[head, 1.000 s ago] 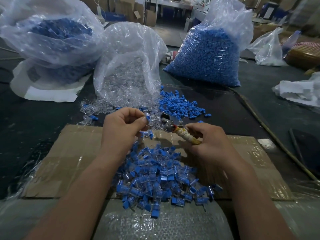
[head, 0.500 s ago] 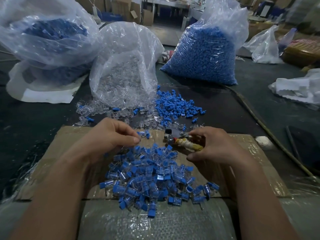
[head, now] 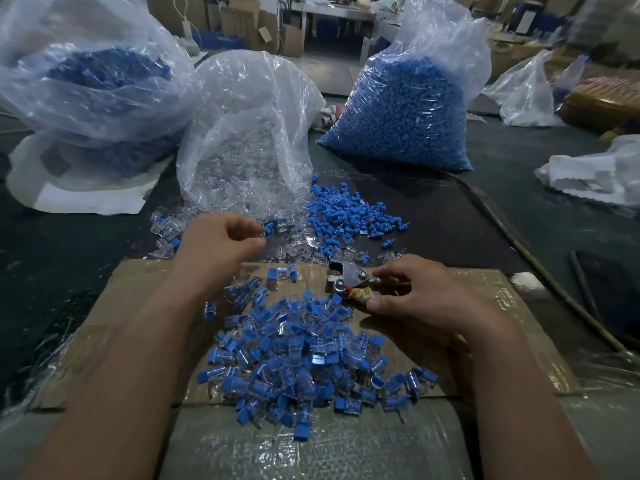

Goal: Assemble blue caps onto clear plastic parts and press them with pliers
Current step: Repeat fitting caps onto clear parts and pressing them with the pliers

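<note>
Looking down at the cardboard (head: 485, 306), I see the right hand (head: 419, 292) gripping the pliers (head: 346, 278) by the taped handles, which it mostly hides. The metal head pokes out at the far edge of the heap of capped pieces (head: 298, 355). The left hand (head: 221, 244) hovers curled over the loose clear parts (head: 304, 247), next to the blue caps (head: 346, 213). Honestly can't tell if it's pinching one, since they're see-through.

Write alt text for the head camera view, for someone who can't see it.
A person's right hand grips pliers over cardboard, behind a pile of blue-capped clear parts. The left hand hovers by loose clear parts and blue caps, with filled plastic bags beyond.
</note>
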Demonstrator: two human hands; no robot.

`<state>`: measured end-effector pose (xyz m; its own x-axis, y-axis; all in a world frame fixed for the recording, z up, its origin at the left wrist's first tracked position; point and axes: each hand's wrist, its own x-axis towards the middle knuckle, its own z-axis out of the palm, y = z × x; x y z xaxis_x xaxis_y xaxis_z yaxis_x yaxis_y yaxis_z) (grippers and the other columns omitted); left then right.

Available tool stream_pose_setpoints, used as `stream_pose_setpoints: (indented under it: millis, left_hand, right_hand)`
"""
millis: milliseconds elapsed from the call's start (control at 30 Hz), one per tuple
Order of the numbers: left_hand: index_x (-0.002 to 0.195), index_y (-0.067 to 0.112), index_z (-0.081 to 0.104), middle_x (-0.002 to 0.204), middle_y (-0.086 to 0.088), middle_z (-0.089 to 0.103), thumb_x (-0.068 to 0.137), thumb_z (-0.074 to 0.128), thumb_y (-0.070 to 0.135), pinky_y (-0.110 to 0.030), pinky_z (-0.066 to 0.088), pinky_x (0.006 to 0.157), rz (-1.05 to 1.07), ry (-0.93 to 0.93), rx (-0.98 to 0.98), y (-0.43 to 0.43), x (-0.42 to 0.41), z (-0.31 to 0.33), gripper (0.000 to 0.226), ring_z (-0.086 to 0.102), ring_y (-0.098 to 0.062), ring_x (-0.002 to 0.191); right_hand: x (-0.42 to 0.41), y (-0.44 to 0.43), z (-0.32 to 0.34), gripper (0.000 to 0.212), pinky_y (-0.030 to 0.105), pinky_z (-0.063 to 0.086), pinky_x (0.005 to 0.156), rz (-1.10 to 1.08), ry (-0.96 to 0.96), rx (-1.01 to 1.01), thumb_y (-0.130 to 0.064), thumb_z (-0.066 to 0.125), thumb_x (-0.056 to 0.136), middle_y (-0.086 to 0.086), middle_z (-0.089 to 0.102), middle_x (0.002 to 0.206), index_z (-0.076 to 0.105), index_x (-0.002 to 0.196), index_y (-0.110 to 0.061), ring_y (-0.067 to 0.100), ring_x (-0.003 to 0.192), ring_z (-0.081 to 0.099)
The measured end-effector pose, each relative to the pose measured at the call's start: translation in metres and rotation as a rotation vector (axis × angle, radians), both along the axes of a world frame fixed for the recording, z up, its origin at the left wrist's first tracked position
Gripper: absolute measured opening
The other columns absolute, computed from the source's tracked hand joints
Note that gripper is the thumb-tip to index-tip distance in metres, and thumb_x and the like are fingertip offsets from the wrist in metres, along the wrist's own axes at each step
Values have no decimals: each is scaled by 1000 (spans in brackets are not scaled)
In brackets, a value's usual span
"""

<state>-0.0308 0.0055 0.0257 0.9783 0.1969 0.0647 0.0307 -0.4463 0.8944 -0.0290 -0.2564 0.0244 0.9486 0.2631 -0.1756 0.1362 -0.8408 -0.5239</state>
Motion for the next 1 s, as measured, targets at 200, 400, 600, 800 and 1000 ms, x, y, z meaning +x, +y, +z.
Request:
stream_pose_setpoints:
  millis: [200, 400, 600, 800, 1000]
  left_hand:
    - [112, 10, 62, 90, 0, 60, 79, 70, 9, -29, 44, 78, -54, 47, 278, -11, 24, -10, 34, 57, -16, 84]
    - [73, 24, 62, 85, 1, 65, 83, 66, 15, -33, 49, 81, -50, 47, 415, -15, 26, -17, 14, 57, -14, 78]
    - [71, 20, 56, 78, -1, 62, 87, 59, 11, -29, 48, 66, 40, -2, 216, -10, 14, -6, 19, 59, -15, 72]
    - [73, 17, 58, 63, -1, 67, 83, 62, 5, -23, 52, 58, -32, -114, -99, -17, -17, 20, 16, 66, -14, 60]
    - [70, 20, 58, 62, 1, 66, 79, 67, 2, -33, 57, 63, -16, -88, -114, -34, -25, 7, 22, 66, -14, 61]
  right_hand:
    - [2, -2, -1, 47, 15, 31, 64, -21, -30, 33, -54, 65, 74, -25, 47, 93, 58, 116, -33, -8, 85, 43]
    - [2, -2, 2, 32, 12, 31, 62, -80, -103, 127, -47, 63, 78, -27, 51, 85, 63, 105, -30, -10, 82, 47]
    - [5, -4, 4, 8, 12, 34, 59, -207, -180, 197, -33, 62, 84, -21, 57, 82, 63, 92, -30, -3, 78, 53]
    - [9, 3, 1, 6, 15, 39, 61, -251, -195, 203, -30, 63, 85, -18, 58, 82, 65, 90, -27, -1, 78, 54]
    - [27, 16, 2, 22, 21, 41, 72, -208, -284, 48, -22, 58, 89, -8, 64, 97, 66, 110, -18, 4, 82, 53]
